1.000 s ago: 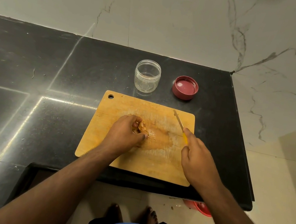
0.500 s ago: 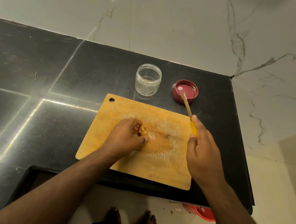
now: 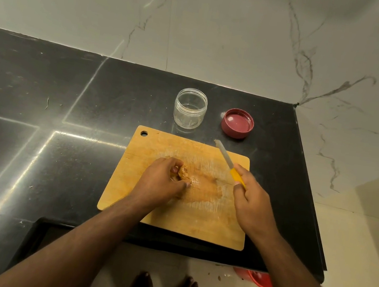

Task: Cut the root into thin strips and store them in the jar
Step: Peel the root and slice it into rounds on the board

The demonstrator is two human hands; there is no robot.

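Note:
On a wooden cutting board [image 3: 198, 224] my left hand [image 3: 161, 181] curls its fingers round a small orange-brown piece of root [image 3: 182, 172], mostly hidden under the fingers. A wet orange smear spreads on the board just right of it. My right hand [image 3: 252, 200] grips a knife [image 3: 229, 162] by its yellow handle, the blade pointing up and left over the board's far right corner, clear of the root. An empty clear jar [image 3: 190, 108] stands behind the board, with its red lid [image 3: 237, 123] lying upside down to the right.
The black stone counter [image 3: 37, 124] ends in an edge just right of the board, with a marble wall behind. Below the counter's front edge are my bare feet and a red tub [image 3: 258, 279] on the tiled floor.
My right hand lifted the knife up towards the lid, then brought it back down over the board's far right corner. My left hand stayed on the root.

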